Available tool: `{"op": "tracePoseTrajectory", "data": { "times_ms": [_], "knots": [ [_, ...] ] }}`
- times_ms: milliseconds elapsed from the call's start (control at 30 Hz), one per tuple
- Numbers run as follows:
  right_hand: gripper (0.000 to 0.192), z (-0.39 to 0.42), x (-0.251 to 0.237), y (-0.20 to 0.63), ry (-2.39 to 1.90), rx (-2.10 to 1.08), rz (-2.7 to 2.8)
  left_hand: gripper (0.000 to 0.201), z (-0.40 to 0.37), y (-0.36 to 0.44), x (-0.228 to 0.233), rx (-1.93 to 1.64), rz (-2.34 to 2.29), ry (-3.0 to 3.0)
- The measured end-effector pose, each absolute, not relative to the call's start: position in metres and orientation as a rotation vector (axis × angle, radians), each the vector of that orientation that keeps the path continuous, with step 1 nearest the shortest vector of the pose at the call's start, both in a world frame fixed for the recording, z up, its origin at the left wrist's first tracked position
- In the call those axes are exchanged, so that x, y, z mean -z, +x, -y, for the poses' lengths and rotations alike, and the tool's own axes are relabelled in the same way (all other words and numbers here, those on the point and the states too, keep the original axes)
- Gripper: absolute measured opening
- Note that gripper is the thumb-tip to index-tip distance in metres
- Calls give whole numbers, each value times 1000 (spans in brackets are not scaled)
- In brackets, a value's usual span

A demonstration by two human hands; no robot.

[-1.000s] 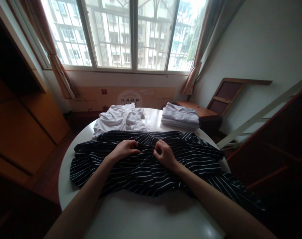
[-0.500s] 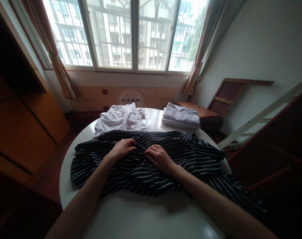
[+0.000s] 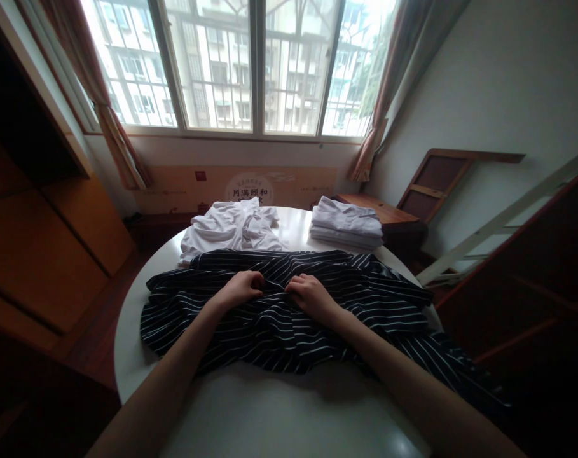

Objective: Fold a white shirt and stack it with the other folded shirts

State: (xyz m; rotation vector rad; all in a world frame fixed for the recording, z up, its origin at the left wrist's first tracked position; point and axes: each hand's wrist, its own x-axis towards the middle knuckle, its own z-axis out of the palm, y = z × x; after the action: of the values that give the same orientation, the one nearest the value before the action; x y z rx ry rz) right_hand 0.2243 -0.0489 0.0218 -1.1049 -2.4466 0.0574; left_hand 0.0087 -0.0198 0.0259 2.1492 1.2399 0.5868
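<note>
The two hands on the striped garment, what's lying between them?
Only a bunched ridge of the striped garment separates the left hand and right hand; the head view shows nothing else there.

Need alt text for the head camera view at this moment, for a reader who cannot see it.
Two bare hands, left hand and right hand, grip bunched folds of a dark striped garment spread across a round white table. Beyond it lie a crumpled white shirt and a stack of folded white clothes, under a large window.

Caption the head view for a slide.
Both hands, left and right, grip a striped garment on a round table.
</note>
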Motion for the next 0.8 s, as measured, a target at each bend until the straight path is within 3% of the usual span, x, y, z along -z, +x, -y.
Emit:
{"op": "tracePoseTrajectory", "data": {
  "times_ms": [267,467,633,800],
  "knots": [
    [20,49,-27,234,-1275,36,2442,9,27,32,-19,-728,-1270,2119],
    [5,56,-30,222,-1252,1,2362,9,20,30,-11,-776,-1253,1962],
    [18,53,-29,203,-1235,-118,2306,18,11,24,-3,-831,-1228,1868],
    [5,44,-27,186,-1197,-150,2335,19,6,22,2,-861,-1200,1816]
  ]
}}
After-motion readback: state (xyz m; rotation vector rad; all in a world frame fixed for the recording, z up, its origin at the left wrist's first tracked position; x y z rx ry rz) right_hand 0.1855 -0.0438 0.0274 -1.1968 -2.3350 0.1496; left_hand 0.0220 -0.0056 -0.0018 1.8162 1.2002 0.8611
